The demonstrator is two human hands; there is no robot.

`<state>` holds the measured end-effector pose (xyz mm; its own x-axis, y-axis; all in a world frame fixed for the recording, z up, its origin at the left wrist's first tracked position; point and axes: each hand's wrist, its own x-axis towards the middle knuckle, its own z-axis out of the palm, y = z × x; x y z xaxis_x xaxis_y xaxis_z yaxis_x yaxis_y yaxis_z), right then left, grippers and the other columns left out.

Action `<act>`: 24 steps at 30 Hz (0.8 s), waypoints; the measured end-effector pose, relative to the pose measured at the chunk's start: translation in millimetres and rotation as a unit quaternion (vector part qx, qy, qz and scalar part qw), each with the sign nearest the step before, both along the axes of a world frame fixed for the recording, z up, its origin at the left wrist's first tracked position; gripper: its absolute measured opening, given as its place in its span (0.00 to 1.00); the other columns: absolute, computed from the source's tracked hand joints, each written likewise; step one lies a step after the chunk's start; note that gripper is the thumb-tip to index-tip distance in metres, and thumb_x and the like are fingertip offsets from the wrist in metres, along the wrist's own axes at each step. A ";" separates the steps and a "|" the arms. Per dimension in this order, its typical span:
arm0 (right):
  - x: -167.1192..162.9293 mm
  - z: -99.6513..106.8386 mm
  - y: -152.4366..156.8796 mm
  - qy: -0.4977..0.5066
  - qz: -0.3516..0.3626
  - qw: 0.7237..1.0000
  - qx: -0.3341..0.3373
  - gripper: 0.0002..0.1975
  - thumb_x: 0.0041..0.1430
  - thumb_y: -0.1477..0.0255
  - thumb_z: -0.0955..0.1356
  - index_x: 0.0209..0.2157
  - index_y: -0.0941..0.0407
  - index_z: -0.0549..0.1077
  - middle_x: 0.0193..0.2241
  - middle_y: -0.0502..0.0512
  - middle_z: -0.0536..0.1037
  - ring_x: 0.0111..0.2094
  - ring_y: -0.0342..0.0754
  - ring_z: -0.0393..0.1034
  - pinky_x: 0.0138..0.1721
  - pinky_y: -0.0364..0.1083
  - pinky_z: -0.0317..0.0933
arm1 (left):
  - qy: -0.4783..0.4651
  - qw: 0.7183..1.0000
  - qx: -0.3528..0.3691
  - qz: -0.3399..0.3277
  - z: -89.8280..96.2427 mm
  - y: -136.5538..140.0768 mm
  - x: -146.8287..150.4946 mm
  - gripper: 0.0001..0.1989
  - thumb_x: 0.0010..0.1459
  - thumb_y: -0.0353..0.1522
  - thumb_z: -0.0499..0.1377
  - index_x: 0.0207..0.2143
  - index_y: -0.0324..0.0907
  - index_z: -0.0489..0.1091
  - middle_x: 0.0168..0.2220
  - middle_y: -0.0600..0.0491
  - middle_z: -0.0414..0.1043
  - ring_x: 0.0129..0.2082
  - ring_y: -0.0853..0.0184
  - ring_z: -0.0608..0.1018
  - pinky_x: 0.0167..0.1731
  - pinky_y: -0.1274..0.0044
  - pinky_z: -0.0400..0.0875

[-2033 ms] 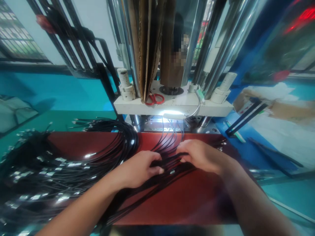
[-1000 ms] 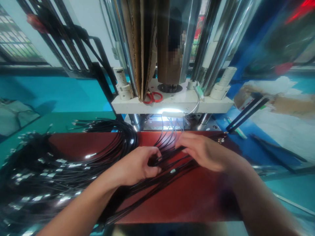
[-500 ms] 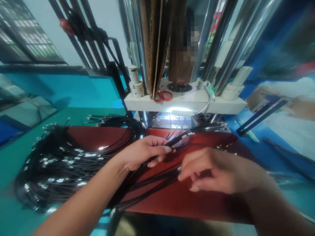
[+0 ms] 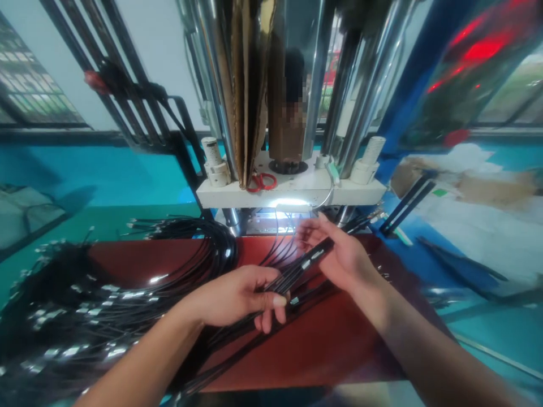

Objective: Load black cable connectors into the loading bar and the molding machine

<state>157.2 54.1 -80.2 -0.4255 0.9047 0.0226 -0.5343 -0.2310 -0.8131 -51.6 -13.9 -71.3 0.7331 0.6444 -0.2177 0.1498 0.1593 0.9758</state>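
My left hand (image 4: 250,297) pinches a bundle of thin black cables (image 4: 292,274) between thumb and fingers, over the red-brown work surface. Further along the same bundle, my right hand (image 4: 339,251) is loosely curved round the cables, its fingertips not pressed tight. Small white or silvery pieces show on the held cables, whose far ends stick out past my right hand toward the upper right. More black cables lie below my left hand. A large heap of black cables (image 4: 127,305) with bright pieces covers the left side, partly behind my left forearm.
Ahead stands a press with a white plate (image 4: 292,195), thick metal columns and a lit area beneath. Red-handled scissors (image 4: 262,182) lie on the plate beside upright cardboard (image 4: 245,113). Several thin cables run into the lit area. A black bracket (image 4: 409,203) stands at right.
My right hand has moved up and left from above the red-brown surface to the held bundle and now curves round it. My left hand still holds the cables. The camera view has shifted.
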 end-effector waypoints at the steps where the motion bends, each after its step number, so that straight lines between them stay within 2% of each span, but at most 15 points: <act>1: 3.1 1.9 0.8 -0.001 0.017 1.000 0.006 0.16 0.63 0.64 0.63 0.38 0.62 0.75 0.38 0.60 0.73 0.40 0.47 0.69 0.43 0.47 0.63 | 0.020 1.000 0.014 -0.006 1.8 -1.7 0.8 0.12 0.68 0.36 0.56 0.42 0.34 0.66 0.37 0.45 0.70 0.32 0.63 0.74 0.32 0.76 0.69; 4: 13.5 9.9 -1.9 -0.039 0.091 0.993 0.069 0.17 0.65 0.66 0.61 0.40 0.63 0.75 0.41 0.64 0.74 0.42 0.49 0.69 0.45 0.49 0.62 | 0.065 0.996 0.067 0.002 11.7 -7.0 6.3 0.13 0.67 0.38 0.57 0.44 0.36 0.68 0.41 0.47 0.70 0.41 0.60 0.72 0.42 0.73 0.67; 7: 22.1 18.4 -8.4 -0.084 0.135 0.978 0.135 0.17 0.66 0.67 0.60 0.43 0.64 0.74 0.45 0.66 0.72 0.44 0.50 0.69 0.48 0.51 0.61 | 0.044 0.990 0.118 0.063 23.9 -6.9 21.9 0.12 0.69 0.37 0.56 0.50 0.40 0.65 0.44 0.50 0.68 0.44 0.61 0.70 0.45 0.73 0.64; 9: 25.7 22.6 -11.8 -0.110 0.129 0.969 0.180 0.16 0.66 0.67 0.61 0.47 0.62 0.72 0.45 0.64 0.72 0.43 0.49 0.69 0.47 0.51 0.63 | 0.016 0.982 0.151 0.110 30.0 -2.1 37.5 0.11 0.69 0.35 0.55 0.49 0.40 0.65 0.42 0.50 0.68 0.41 0.62 0.71 0.43 0.74 0.65; 12: 27.7 25.6 -13.6 -0.127 0.105 0.962 0.219 0.17 0.63 0.68 0.64 0.53 0.55 0.69 0.44 0.59 0.71 0.40 0.47 0.70 0.36 0.46 0.68 | -0.041 0.978 0.149 0.142 33.4 7.9 61.0 0.09 0.68 0.36 0.56 0.44 0.39 0.65 0.34 0.52 0.67 0.32 0.65 0.71 0.32 0.77 0.67; 14: 27.3 25.8 -12.4 -0.121 0.097 0.965 0.211 0.18 0.61 0.67 0.66 0.53 0.53 0.68 0.44 0.58 0.70 0.38 0.47 0.70 0.31 0.45 0.68 | -0.055 0.976 0.140 0.154 33.2 12.5 71.5 0.11 0.68 0.38 0.55 0.42 0.38 0.65 0.28 0.54 0.65 0.25 0.67 0.69 0.25 0.79 0.66; 16: 26.6 25.4 -9.6 -0.116 0.045 0.973 0.192 0.16 0.60 0.65 0.67 0.49 0.55 0.71 0.43 0.58 0.71 0.40 0.48 0.70 0.35 0.46 0.68 | -0.049 0.973 0.139 0.180 32.6 13.9 75.4 0.11 0.68 0.38 0.54 0.41 0.38 0.64 0.26 0.54 0.64 0.23 0.67 0.69 0.23 0.78 0.66; 18: 26.6 25.0 -6.1 -0.109 -0.023 0.981 0.159 0.15 0.59 0.63 0.67 0.43 0.57 0.74 0.37 0.58 0.72 0.37 0.46 0.70 0.33 0.43 0.66 | -0.052 0.968 0.128 0.208 32.5 13.0 73.5 0.10 0.67 0.36 0.56 0.38 0.37 0.63 0.27 0.52 0.66 0.25 0.65 0.71 0.27 0.76 0.68; 20: 27.5 25.1 -3.3 -0.111 -0.066 0.984 0.122 0.16 0.59 0.60 0.67 0.38 0.59 0.75 0.31 0.56 0.72 0.30 0.42 0.68 0.24 0.38 0.58 | -0.044 0.968 0.112 0.222 33.2 10.6 67.9 0.10 0.66 0.35 0.57 0.38 0.36 0.62 0.30 0.50 0.68 0.29 0.62 0.73 0.33 0.74 0.68; 22: 28.9 26.1 -2.1 -0.123 -0.080 0.985 0.095 0.18 0.57 0.58 0.68 0.37 0.59 0.75 0.26 0.54 0.70 0.23 0.39 0.64 0.18 0.36 0.47 | -0.023 0.974 0.106 0.200 35.0 7.5 61.1 0.08 0.65 0.33 0.58 0.40 0.36 0.64 0.34 0.49 0.69 0.33 0.62 0.73 0.37 0.74 0.67; 24: 30.1 27.8 -2.6 -0.133 -0.096 0.982 0.090 0.18 0.54 0.58 0.70 0.36 0.59 0.75 0.26 0.53 0.69 0.21 0.36 0.60 0.16 0.36 0.44 | -0.006 0.984 0.091 0.152 37.8 4.6 55.0 0.07 0.65 0.31 0.57 0.43 0.36 0.65 0.35 0.50 0.69 0.34 0.63 0.72 0.37 0.74 0.66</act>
